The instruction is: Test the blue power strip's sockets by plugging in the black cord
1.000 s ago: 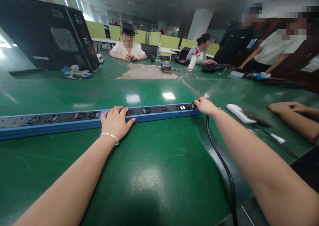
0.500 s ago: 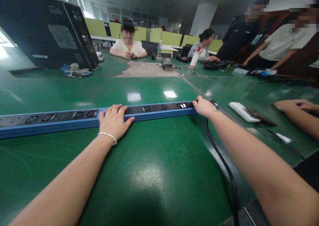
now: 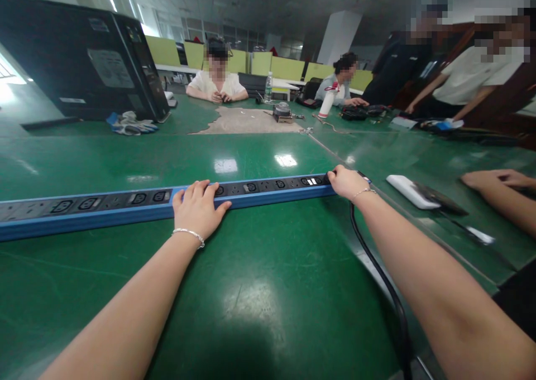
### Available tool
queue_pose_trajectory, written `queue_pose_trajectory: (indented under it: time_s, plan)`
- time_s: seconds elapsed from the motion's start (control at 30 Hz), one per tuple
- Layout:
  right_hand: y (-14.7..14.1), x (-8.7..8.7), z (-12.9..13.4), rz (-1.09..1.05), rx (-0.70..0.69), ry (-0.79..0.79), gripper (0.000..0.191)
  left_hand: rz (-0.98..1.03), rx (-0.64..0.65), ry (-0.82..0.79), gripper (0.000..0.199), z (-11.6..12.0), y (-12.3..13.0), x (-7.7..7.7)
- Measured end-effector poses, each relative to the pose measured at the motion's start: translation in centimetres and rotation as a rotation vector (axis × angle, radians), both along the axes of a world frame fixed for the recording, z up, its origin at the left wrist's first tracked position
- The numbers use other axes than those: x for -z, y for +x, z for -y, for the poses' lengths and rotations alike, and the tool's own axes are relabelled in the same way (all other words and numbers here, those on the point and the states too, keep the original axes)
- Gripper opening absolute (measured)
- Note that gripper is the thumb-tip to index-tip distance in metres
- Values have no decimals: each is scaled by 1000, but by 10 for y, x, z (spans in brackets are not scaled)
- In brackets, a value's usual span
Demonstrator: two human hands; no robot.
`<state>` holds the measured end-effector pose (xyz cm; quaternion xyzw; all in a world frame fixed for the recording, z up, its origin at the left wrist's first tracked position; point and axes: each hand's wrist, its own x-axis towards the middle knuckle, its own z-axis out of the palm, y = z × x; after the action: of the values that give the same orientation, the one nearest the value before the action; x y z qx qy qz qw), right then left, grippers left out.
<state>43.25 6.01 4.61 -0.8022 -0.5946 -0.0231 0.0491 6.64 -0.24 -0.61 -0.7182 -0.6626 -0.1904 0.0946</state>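
Observation:
A long blue power strip (image 3: 268, 193) with a row of black sockets lies across the green table (image 3: 251, 257). My left hand (image 3: 197, 204) rests over its middle, fingers bent over the far edge and thumb along the near side. Near the strip's right end, my right hand (image 3: 347, 182) is closed around a black plug or knob, mostly hidden by the fingers. From beneath that hand a black cable (image 3: 379, 271) runs down toward the lower right.
A black computer case (image 3: 84, 62) stands at the back left beside gloves (image 3: 132, 124). A white device (image 3: 412, 191) lies right of the strip, near another person's hands (image 3: 494, 179). Several people are around the table; a white bottle (image 3: 328, 102) stands at the back.
The strip and both my hands appear slightly further right and lower in view, along with the background. Both hands keep their places on the strip.

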Motion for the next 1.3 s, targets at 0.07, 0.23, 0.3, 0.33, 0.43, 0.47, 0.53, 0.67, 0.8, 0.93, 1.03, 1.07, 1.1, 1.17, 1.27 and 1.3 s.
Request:
queue_pose_trajectory:
  time_s: [0.07,0.23,0.3,0.33,0.43,0.47,0.53,0.67,0.8,0.93,1.03,1.07,1.1,1.17,1.27,1.3]
  plan:
    - [2,1,0,-45,14,32,39,4,-8,-4,53,0,0,0]
    - [6,6,1,-151,73,156,40,14,-10,-7,53,1,1,0]
    - [3,10,2,-135,92,189,41,19,-3,-3,53,1,0,1]
    - [1,12,3,-129,99,200,42,22,0,0,53,1,0,1]
    - [-4,12,8,-141,106,211,41,30,5,5,53,1,0,1]
    - [-5,9,10,-150,114,216,40,31,6,5,53,1,0,1]
    - [-6,-2,16,-163,167,270,41,32,5,6,53,1,0,1]
    - [-8,-34,26,-141,242,517,43,30,5,10,52,1,1,1]
    - [-30,-35,23,-263,20,309,37,37,4,0,53,1,0,0]
    - [-67,-10,15,-262,-113,196,32,36,13,-1,54,1,0,1]
    - [-89,0,14,-221,-140,185,31,26,9,12,53,1,0,1]
    - [-95,0,15,-201,-134,187,31,24,8,18,52,1,0,2]
    - [-99,-1,15,-181,-121,189,30,23,8,23,52,0,0,2]
    - [-105,-4,17,-145,-90,185,29,24,10,27,52,0,0,2]
    - [-109,-8,18,-108,-67,163,27,25,5,22,52,0,1,1]
    - [-109,-9,19,-100,-64,158,27,25,2,18,52,0,1,1]
